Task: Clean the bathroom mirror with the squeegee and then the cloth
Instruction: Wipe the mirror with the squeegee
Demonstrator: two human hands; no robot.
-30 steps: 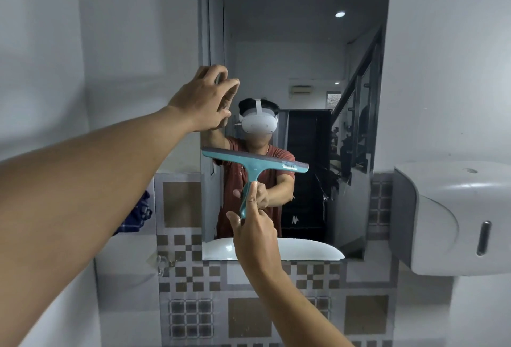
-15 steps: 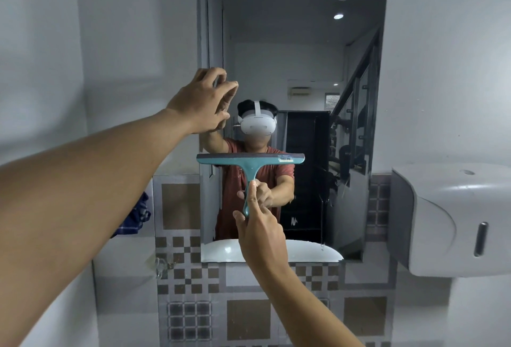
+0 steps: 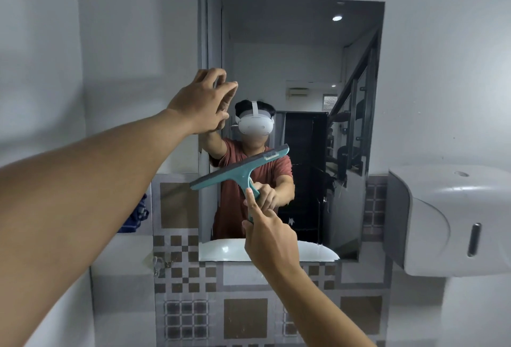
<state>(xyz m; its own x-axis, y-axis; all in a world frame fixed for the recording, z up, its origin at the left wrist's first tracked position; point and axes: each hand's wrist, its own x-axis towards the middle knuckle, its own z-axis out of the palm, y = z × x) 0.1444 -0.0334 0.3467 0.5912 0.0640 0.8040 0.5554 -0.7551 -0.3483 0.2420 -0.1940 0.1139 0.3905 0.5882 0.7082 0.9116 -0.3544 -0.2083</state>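
The rectangular mirror (image 3: 304, 56) hangs on the wall straight ahead. My right hand (image 3: 268, 236) grips the handle of a teal squeegee (image 3: 240, 172), index finger laid along the handle. Its blade lies against the lower left of the glass, tilted with the right end higher. My left hand (image 3: 201, 100) reaches up to the mirror's left edge, fingers curled and fingertips on the glass, holding nothing. A blue checked cloth (image 3: 138, 214) hangs at the left, mostly hidden behind my left arm.
A white wall dispenser (image 3: 453, 222) juts out at the right of the mirror. Patterned brown and grey tiles (image 3: 243, 316) cover the wall below. A small metal hook (image 3: 157, 262) sits at lower left. A white basin shows only as a reflection.
The squeegee blade has swung from left end slightly higher, through level, to right end clearly higher, and sits a little to the left. My left hand stays at the mirror's edge.
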